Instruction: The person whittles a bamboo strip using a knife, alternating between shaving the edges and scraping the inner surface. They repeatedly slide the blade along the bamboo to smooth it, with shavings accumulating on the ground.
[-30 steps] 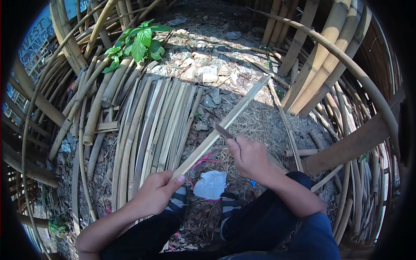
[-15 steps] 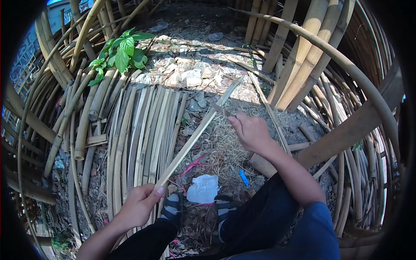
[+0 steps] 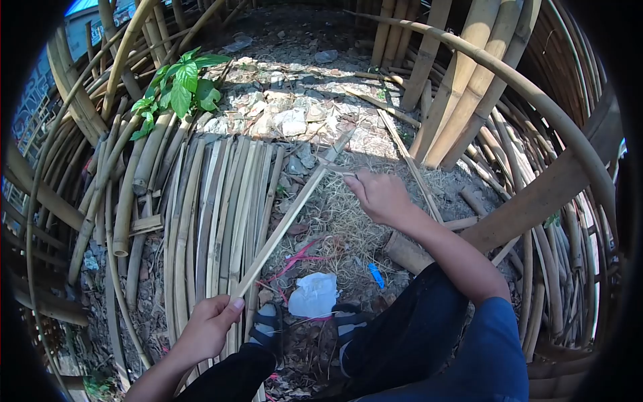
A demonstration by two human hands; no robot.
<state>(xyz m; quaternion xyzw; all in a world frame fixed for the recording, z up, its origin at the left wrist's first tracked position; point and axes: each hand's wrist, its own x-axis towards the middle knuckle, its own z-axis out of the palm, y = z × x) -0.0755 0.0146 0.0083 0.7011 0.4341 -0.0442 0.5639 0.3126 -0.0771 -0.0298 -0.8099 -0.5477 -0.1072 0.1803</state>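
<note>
My left hand is closed around the near end of a long split bamboo strip, thumb lying along its top. The strip slants up and away to the right, its far end above the ground. My right hand grips a knife, whose handle is mostly hidden in the fist. The knife's blade lies across the strip near its far part, seemingly touching it. Pale shavings cover the ground below my right hand.
A row of split bamboo strips lies to the left. Bamboo poles stand at the right, with a slanting pole nearer. A green plant, a white plastic piece, pink string and a blue object are on the ground.
Both hands have shifted slightly left, my left hand also a little lower toward me. The strip and knife moved with them, and the blade still meets the strip.
</note>
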